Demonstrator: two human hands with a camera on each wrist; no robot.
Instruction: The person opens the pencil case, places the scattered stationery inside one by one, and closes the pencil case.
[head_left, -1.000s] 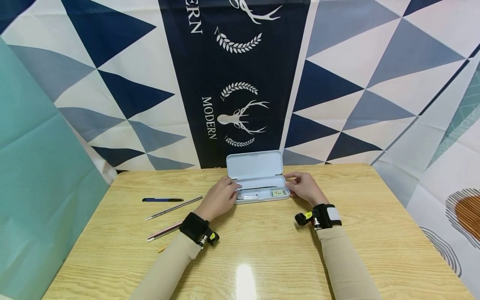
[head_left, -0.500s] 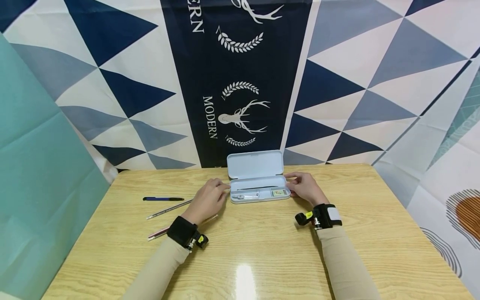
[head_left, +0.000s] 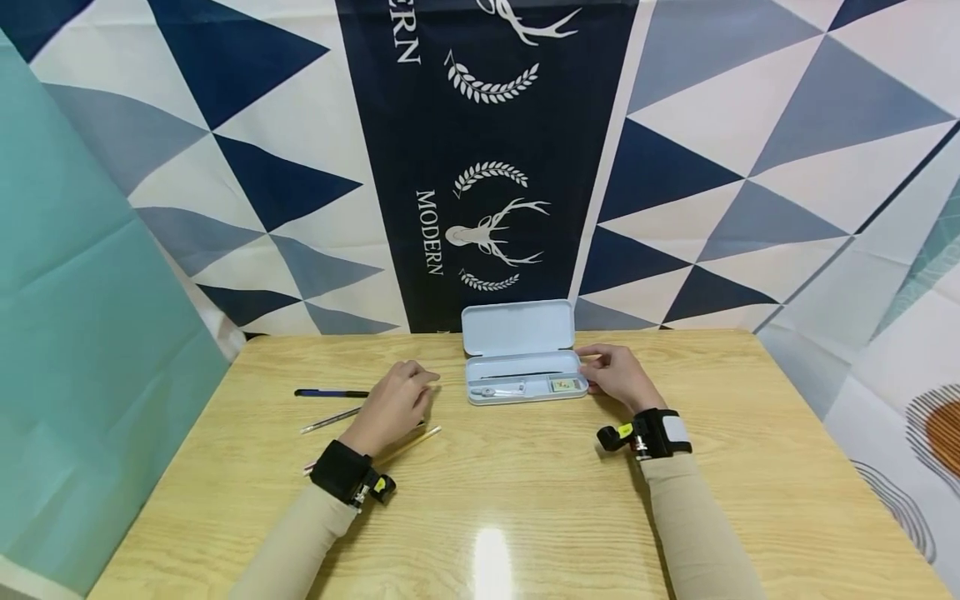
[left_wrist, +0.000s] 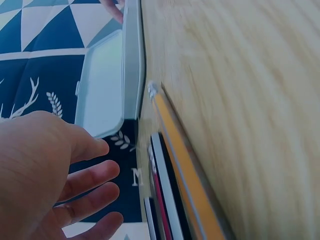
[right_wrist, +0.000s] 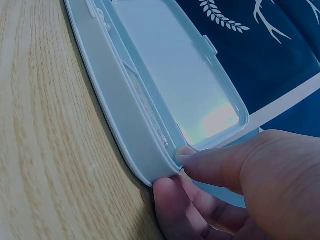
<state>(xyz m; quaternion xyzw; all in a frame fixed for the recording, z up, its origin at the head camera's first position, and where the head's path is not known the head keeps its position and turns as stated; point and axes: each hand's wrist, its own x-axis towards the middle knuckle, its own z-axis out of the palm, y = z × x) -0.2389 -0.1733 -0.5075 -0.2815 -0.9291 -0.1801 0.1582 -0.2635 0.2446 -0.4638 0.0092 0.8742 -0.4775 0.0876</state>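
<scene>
A light blue pencil case (head_left: 517,327) stands with its lid up at the back of the table. My right hand (head_left: 618,379) pinches its right end, thumb over the rim and fingers against the outside in the right wrist view. Inside lie a thin dark stick (head_left: 517,375), a small compass-like tool (head_left: 487,392) and a small yellow-green block (head_left: 565,385). To the left, my left hand (head_left: 393,404) hovers with loosely bent fingers and holds nothing. Beneath or beside it are a yellow pencil (left_wrist: 180,165), a blue pen (head_left: 326,392), a silver-grey pencil (head_left: 330,419) and a pinkish-red pencil, partly hidden.
The wooden table (head_left: 555,500) ends at a patterned cloth (head_left: 483,125) right behind the case. A teal cloth (head_left: 97,350) hangs along the left side. Each wrist wears a strapped camera, the left one (head_left: 382,487) low above the tabletop.
My left hand has left the case's left end and moved left and slightly toward me, over the pencils. My right hand stays on the case, and the view has shifted slightly.
</scene>
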